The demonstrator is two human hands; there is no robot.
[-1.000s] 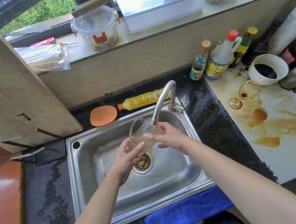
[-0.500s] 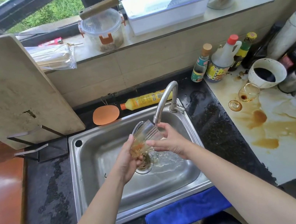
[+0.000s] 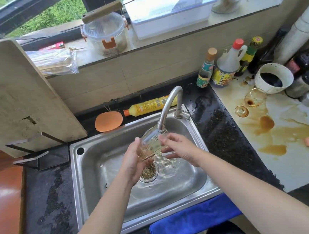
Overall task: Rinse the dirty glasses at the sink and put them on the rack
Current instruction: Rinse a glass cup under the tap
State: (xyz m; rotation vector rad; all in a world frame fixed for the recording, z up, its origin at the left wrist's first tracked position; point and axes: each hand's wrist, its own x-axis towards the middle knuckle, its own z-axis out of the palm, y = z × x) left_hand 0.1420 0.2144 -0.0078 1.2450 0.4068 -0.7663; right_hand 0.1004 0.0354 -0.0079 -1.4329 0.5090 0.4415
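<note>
**A:** where's everything sitting right now?

**B:** glass (image 3: 150, 142) is hanging over the sink (image 3: 76, 190), right under the faucet (image 3: 168, 106) spout. Left hand (image 3: 134, 161) is gripping its left side, right hand (image 3: 182, 149) pinching its right. Soap bottle (image 3: 147, 105) is lying behind the sink, cloth (image 3: 194, 219) is draping over the front edge. Rack (image 3: 34, 157) is standing off left, cutting board (image 3: 10, 95) leaning in it.

**A:** and on the right?

**B:** stemmed glass (image 3: 254, 98) is lying tipped on the counter (image 3: 291, 166), mug (image 3: 284, 72) sitting just behind it.

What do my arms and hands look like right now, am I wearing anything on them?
No sleeves show: the left arm and the right arm are bare right down to the picture's bottom edge. The left hand and the right hand have no gloves, and no watch, bracelet or ring is visible on either.
</note>
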